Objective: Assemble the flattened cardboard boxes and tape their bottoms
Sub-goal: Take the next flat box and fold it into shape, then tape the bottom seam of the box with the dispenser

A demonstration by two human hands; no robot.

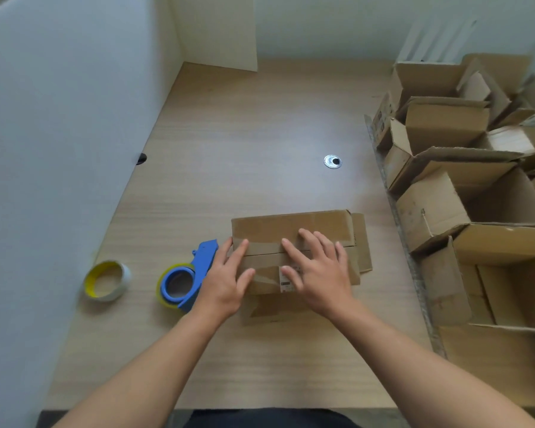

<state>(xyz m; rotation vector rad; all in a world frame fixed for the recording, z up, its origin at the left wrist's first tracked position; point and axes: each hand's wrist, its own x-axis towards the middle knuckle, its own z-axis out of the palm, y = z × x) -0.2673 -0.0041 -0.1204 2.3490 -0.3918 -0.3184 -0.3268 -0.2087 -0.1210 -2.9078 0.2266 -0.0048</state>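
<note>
A: Where am I at w/ this one?

B: The box (291, 225) sits mid-table (244, 134), closed side up, right in front of you. Your left hand (226, 279) lies flat on its left end, fingers straight & a bit apart, thumb at the edge. Your right hand (318, 273) is spread flat over the seam near the middle. Neither grips anything; both look to be pressing down.

A: Taped yet?

B: Can't tell. There's a paler band along the seam, maybe tape, maybe bare cardboard. My guess: you're holding the flaps shut or rubbing a strip down.

A: What can go wrong?

B: Few things. Lift both hands at once & the flaps prob. spring up, esp. if no tape's on. Press too hard mid-seam & they may cave inward, since likely nothing's under them. The open flaps (360, 242) at the right end stick out, so a sideways push could skid or rock the box.

A: And the tape dispenser?

B: The tape dispenser (198, 261) lies just beside your left hand, v. close. Reach w/o looking & you could knock it toward the spare roll (105, 281) further left. Hold the seam w/ your right, grab w/ your left. The finished boxes (445, 131) stand well apart on your right, so no clash there.
</note>
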